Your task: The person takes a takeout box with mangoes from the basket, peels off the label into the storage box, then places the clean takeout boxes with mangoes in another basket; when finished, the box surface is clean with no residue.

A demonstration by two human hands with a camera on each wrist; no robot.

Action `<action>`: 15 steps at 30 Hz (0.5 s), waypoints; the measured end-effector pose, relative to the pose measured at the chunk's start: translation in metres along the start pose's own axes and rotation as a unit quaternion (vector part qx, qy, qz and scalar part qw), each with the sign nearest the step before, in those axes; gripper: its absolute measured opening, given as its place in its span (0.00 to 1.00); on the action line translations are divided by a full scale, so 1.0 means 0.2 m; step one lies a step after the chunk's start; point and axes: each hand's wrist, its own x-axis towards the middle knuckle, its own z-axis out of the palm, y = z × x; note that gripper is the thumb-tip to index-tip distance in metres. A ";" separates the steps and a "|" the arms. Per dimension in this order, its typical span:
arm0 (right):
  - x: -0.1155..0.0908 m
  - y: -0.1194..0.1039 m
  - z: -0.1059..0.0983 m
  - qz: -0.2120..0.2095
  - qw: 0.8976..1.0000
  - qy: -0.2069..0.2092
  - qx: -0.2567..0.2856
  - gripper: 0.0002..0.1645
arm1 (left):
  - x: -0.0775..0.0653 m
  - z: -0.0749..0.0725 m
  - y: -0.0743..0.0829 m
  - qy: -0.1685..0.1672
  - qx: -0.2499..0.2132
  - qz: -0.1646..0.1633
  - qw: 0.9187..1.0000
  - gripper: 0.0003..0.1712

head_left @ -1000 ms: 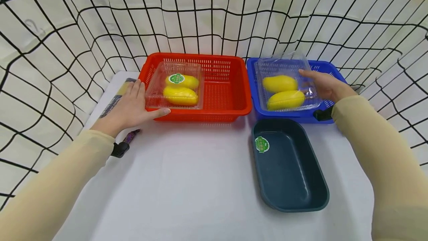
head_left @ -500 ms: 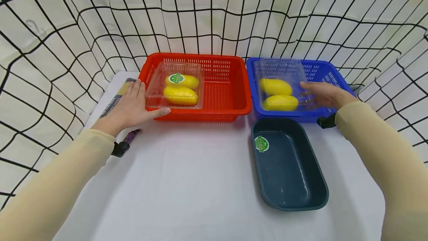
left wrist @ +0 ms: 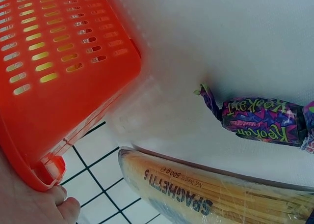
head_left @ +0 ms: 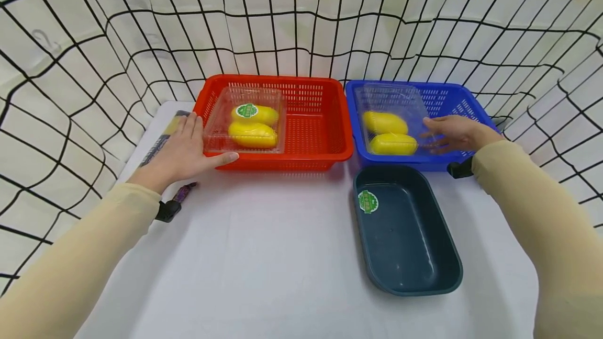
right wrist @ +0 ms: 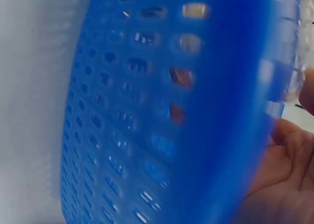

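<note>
In the head view, my left hand (head_left: pixel 182 148) rests on the left front corner of a red basket (head_left: pixel 313 137), fingers straight and thumb along its front rim. Inside that basket lies a clear plastic box with two yellow mangoes (head_left: pixel 253 134) and a green sticker. At the right, a second clear plastic box with two yellow mangoes (head_left: pixel 393 144) sits in a blue basket (head_left: pixel 476 106). My right hand (head_left: pixel 459 132) holds this box's right edge, thumb on top and fingers reaching beneath. In the right wrist view, the basket wall hides most of those fingers.
A dark teal tray (head_left: pixel 400 239) with a green sticker stands before the blue basket. Left of the red basket lie a spaghetti packet (left wrist: pixel 196 184) and a purple wrapped candy (left wrist: pixel 265 120). Black wire mesh (head_left: pixel 297 30) surrounds the back and sides.
The right-hand box has gone from tilted and raised to lower in the blue basket, shifting slightly left. My right hand lowered with it. The left hand stayed on the red basket.
</note>
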 end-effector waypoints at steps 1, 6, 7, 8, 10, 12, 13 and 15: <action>0.00 0.00 0.01 0.000 1.000 0.001 -0.003 0.47 | 0.00 0.00 0.00 0.001 0.001 0.001 1.000 0.77; 0.01 -0.01 0.07 0.011 1.000 -0.010 -0.027 0.50 | 0.00 0.00 0.00 0.001 0.000 0.005 1.000 0.77; 0.01 -0.02 0.08 0.014 0.999 -0.012 -0.033 0.51 | 0.00 0.00 0.00 0.001 -0.001 0.006 1.000 0.77; 0.01 -0.02 0.09 0.017 0.999 -0.014 -0.038 0.52 | 0.00 0.00 -0.01 0.001 -0.001 0.007 1.000 0.77; 0.01 -0.02 0.09 0.022 0.999 -0.017 -0.042 0.52 | 0.00 0.00 -0.01 0.001 -0.001 0.007 1.000 0.77; 0.01 -0.02 0.09 0.025 0.999 -0.015 -0.040 0.52 | 0.00 0.00 -0.01 0.001 -0.001 0.007 1.000 0.77; 0.02 -0.02 0.09 0.025 0.999 -0.016 -0.042 0.52 | 0.00 0.01 -0.01 0.001 -0.001 0.007 1.000 0.77; 0.01 -0.01 0.07 0.032 0.998 -0.014 -0.046 0.53 | 0.00 0.01 -0.01 0.000 0.000 0.006 1.000 0.76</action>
